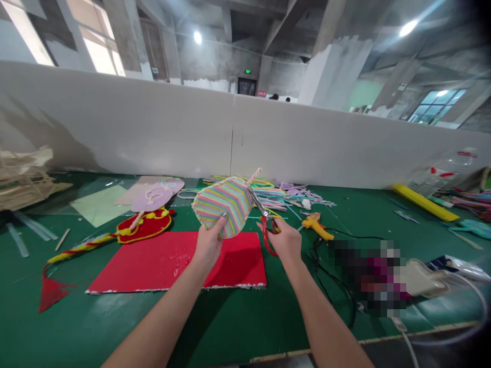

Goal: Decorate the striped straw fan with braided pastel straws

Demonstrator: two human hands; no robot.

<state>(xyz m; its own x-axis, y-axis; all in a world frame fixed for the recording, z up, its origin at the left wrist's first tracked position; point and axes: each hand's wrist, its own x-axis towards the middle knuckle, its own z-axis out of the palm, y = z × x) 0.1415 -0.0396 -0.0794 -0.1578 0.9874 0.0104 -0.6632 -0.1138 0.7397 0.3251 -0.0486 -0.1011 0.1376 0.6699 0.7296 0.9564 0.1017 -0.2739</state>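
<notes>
Arms (177, 305) extended; left hand (209, 242) pinching, right hand (285, 240) gripping.

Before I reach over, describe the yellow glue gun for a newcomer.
On the green table, find the red board, then the right hand with scissors. The yellow glue gun lies just right of that hand, short and bent, unlike the long, straight yellow bar farther right.

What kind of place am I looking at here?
Probably a craft workshop in an unfinished or bare concrete building. A hand holds a striped, fuzzy fan shape, scissors meet its stem, and a yellow glue gun lies on the green table.
</notes>
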